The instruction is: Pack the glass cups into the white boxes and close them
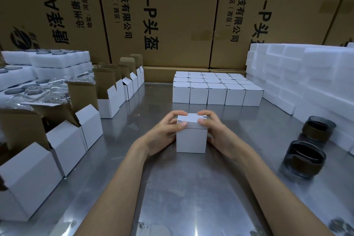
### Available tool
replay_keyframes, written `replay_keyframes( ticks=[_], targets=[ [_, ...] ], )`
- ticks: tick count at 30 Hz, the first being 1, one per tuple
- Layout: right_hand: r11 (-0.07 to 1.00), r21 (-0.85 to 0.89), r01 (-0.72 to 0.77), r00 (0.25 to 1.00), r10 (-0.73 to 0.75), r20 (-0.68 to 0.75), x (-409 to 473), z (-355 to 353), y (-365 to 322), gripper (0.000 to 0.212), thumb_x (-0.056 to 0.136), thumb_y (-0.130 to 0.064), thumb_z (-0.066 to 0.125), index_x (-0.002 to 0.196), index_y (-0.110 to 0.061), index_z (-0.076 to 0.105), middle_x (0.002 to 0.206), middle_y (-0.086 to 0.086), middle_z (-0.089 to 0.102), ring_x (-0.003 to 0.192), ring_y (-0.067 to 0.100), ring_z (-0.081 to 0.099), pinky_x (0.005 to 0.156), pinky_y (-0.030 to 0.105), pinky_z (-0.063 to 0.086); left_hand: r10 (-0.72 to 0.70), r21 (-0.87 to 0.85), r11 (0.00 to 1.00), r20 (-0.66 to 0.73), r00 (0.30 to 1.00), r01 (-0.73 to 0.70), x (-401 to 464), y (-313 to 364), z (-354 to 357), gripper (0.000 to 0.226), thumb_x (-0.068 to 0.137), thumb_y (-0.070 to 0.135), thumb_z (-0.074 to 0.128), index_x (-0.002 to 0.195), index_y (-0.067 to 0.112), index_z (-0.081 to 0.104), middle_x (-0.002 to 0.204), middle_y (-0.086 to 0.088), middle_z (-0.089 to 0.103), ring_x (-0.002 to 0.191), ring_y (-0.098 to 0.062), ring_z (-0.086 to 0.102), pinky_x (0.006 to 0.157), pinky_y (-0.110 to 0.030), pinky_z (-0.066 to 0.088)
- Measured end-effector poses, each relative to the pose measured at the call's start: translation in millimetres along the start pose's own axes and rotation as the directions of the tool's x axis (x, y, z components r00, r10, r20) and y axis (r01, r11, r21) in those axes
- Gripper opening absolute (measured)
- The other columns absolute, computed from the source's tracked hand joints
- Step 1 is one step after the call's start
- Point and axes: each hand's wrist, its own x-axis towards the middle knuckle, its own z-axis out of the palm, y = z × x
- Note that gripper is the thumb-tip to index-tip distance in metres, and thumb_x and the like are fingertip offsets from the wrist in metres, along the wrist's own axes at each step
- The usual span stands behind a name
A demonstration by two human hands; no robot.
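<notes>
A small white box [191, 140] stands on the metal table [191, 188] in the middle, its lid folded down on top. My left hand [162, 136] grips its left side, fingers curled over the lid's left edge. My right hand [216, 134] grips the right side, thumb and fingers pinching the lid's right edge. Two dark glass cups [303, 159] [318, 128] stand at the right. What is inside the held box is hidden.
A block of closed white boxes [216, 90] sits behind. A row of open white boxes [72, 140] with raised brown flaps runs along the left. White foam trays [306, 74] are stacked at right and at far left [47, 61]. Big cardboard cartons [172, 15] form the back wall.
</notes>
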Motion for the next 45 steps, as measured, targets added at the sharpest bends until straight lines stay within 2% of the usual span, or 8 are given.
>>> replay_keyframes(
  ticks=[4, 7, 14, 18, 22, 29, 34, 45],
  targets=[
    [1.000, 0.015, -0.007, 1.000, 0.007, 0.006, 1, 0, -1, 0.038, 0.070, -0.036, 0.065, 0.105, -0.032, 0.052, 0.106, -0.003, 0.057, 0.087, 0.011, 0.057, 0.073, 0.024, 0.042, -0.039, -0.005, 0.999, -0.052, 0.998, 0.038, 1, 3, 3, 0.029, 0.079, 0.036, 0.066, 0.103, 0.021, 0.057, 0.100, -0.002, 0.060, 0.087, -0.014, 0.057, 0.080, -0.026, 0.041],
    [1.000, 0.025, -0.001, 1.000, 0.001, 0.006, 1, 1, 0, 0.043, 0.067, -0.028, 0.065, 0.107, -0.030, 0.050, 0.105, -0.002, 0.057, 0.082, 0.007, 0.060, 0.070, 0.021, 0.043, -0.030, -0.013, 0.999, -0.075, 0.997, 0.029, 2, 1, 4, 0.011, 0.088, 0.016, 0.059, 0.098, 0.021, 0.057, 0.102, -0.002, 0.061, 0.083, -0.013, 0.060, 0.074, -0.022, 0.044],
    [0.997, 0.071, 0.007, 0.999, -0.005, -0.032, 2, 8, 1, 0.040, 0.065, -0.022, 0.061, 0.102, -0.032, 0.051, 0.100, -0.003, 0.058, 0.078, 0.008, 0.060, 0.061, 0.017, 0.044, 0.003, -0.005, 1.000, -0.076, 0.997, -0.003, 2, -2, 4, 0.017, 0.092, 0.009, 0.055, 0.103, 0.020, 0.059, 0.105, -0.001, 0.063, 0.089, -0.012, 0.061, 0.082, -0.023, 0.045],
    [0.993, -0.008, 0.115, 0.982, -0.115, -0.151, 1, 17, 10, 0.043, 0.068, -0.032, 0.063, 0.107, -0.035, 0.047, 0.120, 0.002, 0.056, 0.101, 0.013, 0.060, 0.087, 0.027, 0.047, 0.021, 0.092, 0.996, -0.058, 0.998, -0.016, -2, -6, 2, 0.059, 0.077, 0.025, 0.069, 0.132, 0.028, 0.047, 0.120, 0.013, 0.060, 0.111, -0.003, 0.058, 0.097, -0.021, 0.043],
    [0.897, -0.389, 0.211, 0.875, -0.351, -0.334, 5, 25, 22, 0.060, 0.068, -0.049, 0.070, 0.119, -0.040, 0.040, 0.129, -0.003, 0.037, 0.124, 0.012, 0.041, 0.106, 0.030, 0.035, 0.103, 0.377, 0.925, -0.146, 0.984, -0.040, 1, -14, 2, 0.096, 0.073, 0.013, 0.083, 0.148, 0.033, 0.026, 0.134, 0.019, 0.047, 0.124, 0.004, 0.048, 0.096, -0.019, 0.046],
    [0.850, -0.507, 0.145, 0.800, -0.402, -0.446, 44, 19, 27, 0.048, 0.081, -0.044, 0.071, 0.122, -0.031, 0.051, 0.120, -0.010, 0.056, 0.100, 0.005, 0.057, 0.079, 0.020, 0.042, 0.341, 0.479, 0.865, -0.336, 0.878, -0.153, 38, -27, -4, 0.063, 0.076, 0.017, 0.081, 0.133, 0.023, 0.054, 0.121, 0.007, 0.066, 0.109, -0.004, 0.062, 0.089, -0.020, 0.051],
    [0.809, -0.587, 0.026, 0.822, -0.352, -0.449, 87, 9, 30, 0.044, 0.090, -0.049, 0.057, 0.128, -0.028, 0.055, 0.122, -0.006, 0.063, 0.103, 0.013, 0.059, 0.090, 0.036, 0.048, 0.372, 0.556, 0.826, -0.408, 0.834, -0.097, 82, -29, -28, 0.053, 0.078, 0.020, 0.078, 0.128, 0.026, 0.059, 0.113, 0.007, 0.069, 0.098, -0.001, 0.065, 0.073, -0.008, 0.049],
    [0.779, -0.616, -0.116, 0.817, -0.278, -0.505, 150, -11, 32, 0.036, 0.094, -0.037, 0.055, 0.127, -0.024, 0.053, 0.126, -0.009, 0.062, 0.115, 0.018, 0.057, 0.093, 0.036, 0.044, 0.394, 0.641, 0.768, -0.502, 0.770, 0.025, 144, -28, -63, 0.054, 0.078, 0.017, 0.078, 0.128, 0.016, 0.058, 0.124, -0.003, 0.060, 0.107, -0.017, 0.059, 0.091, -0.036, 0.052]
  ],
)
